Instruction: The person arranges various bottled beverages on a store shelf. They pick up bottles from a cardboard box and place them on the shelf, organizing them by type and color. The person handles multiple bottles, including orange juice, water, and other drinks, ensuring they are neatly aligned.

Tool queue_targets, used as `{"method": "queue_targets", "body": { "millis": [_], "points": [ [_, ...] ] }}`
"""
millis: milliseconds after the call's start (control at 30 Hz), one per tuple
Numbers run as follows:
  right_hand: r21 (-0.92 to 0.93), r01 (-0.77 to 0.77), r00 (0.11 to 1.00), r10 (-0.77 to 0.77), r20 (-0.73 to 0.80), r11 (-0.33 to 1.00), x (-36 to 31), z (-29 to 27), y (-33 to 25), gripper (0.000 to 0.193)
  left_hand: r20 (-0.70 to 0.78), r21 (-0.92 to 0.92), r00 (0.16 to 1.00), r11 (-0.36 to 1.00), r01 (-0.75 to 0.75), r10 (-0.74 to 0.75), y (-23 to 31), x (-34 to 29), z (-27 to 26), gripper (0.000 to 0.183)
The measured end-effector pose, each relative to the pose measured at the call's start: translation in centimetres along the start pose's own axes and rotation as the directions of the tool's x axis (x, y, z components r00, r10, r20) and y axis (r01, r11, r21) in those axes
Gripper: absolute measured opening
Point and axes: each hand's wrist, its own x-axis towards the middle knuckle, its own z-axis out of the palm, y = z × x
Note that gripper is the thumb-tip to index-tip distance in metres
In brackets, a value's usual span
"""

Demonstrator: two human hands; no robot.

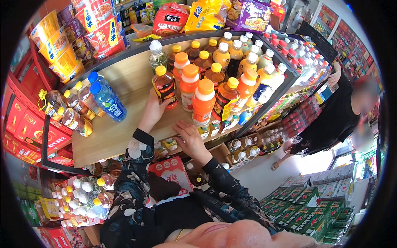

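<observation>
My left hand [154, 110] is wrapped round the lower part of a dark drink bottle [164, 86] with a yellow cap. The bottle stands upright on the wooden shelf [136, 134], at the left front of a block of bottles. Fingers stretched out, my right hand [191, 138] rests at the shelf's front edge and holds nothing. Close beyond it are orange bottles with orange caps [203, 103] and another dark bottle with a yellow cap [226, 99]. A clear bottle with a white cap [158, 58] stands just behind the held one.
Blue-capped bottles [108, 101] and brown drink bottles [76, 122] stand at the shelf's left end. Noodle cups [56, 45] and bagged noodles [169, 18] sit behind. More bottles fill the lower levels. Another person [331, 107] stands at right, beyond stacked green cartons [297, 211].
</observation>
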Motion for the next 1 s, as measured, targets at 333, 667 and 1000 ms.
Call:
{"method": "queue_targets", "body": {
  "millis": [333, 667, 1000],
  "points": [
    [0.079, -0.207, 0.957, 0.219, -0.19, 0.975, -3.6, -6.1, 0.5, 0.024, -0.054, 0.042, 0.998, 0.999, 0.031, -0.028, 1.1, -5.5, -1.4, 0.052],
    [-0.041, -0.39, 0.811, 0.322, -0.488, 0.92, -0.5, -10.3, 4.0, 0.058, -0.118, 0.168, 0.993, 0.985, 0.049, -0.03, 0.6, -6.4, -1.3, 0.053],
    [-0.149, -0.372, 0.831, 0.258, -0.493, 0.916, -0.1, -8.8, 5.0, 0.067, -0.125, 0.142, 0.992, 0.989, 0.038, -0.02, -0.7, -6.6, -1.2, 0.053]
  ]
}}
